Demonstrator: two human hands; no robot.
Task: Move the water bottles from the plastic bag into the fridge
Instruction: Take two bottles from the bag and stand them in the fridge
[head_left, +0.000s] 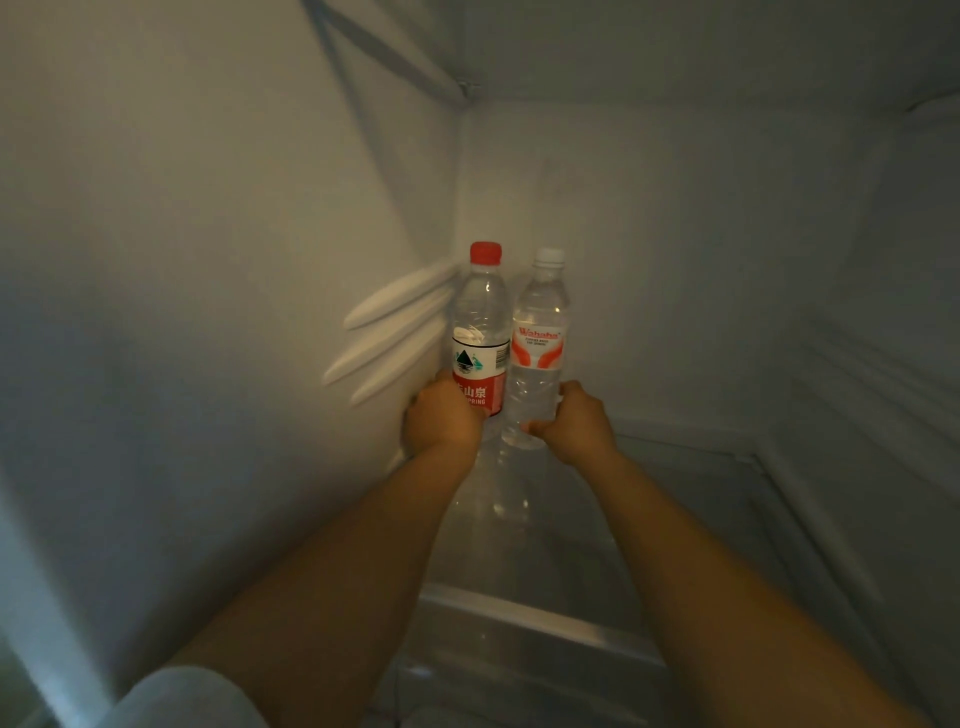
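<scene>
Two water bottles are being held upright, side by side | red-capped bottle (479, 332) is being gripped low by left hand (441, 415) | white-capped bottle (537, 353) is being clasped near its base by right hand (576, 421) | both are being kept at fridge shelf (597, 525) back-left corner.

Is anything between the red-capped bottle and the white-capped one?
No. In the head view the red-capped bottle and white-capped bottle stand side by side, nothing between.

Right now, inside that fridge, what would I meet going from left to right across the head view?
Ribbed left fridge wall → left hand → red-capped bottle → white-capped bottle → right hand → right fridge wall.
</scene>
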